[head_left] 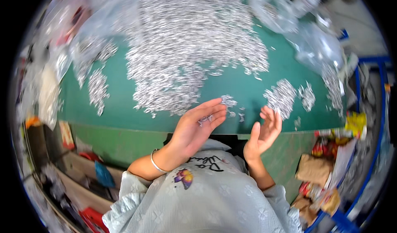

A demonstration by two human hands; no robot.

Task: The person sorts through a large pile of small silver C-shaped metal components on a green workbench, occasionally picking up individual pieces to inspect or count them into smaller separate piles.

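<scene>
Left hand (197, 127) open, palm up, with a few small silver pieces (205, 119) resting on the fingers, held just over the near edge of the green table (244, 88). Right hand (264, 131) open too, fingers spread, holding nothing, just beside the left at the same edge. Small heap of silver pieces (282, 97) lying close beyond the right hand; big silver pile (190, 47) spread across the table's middle toward the far edge. Clear plastic bags (306, 39) crumpled at the far right corner.
</scene>
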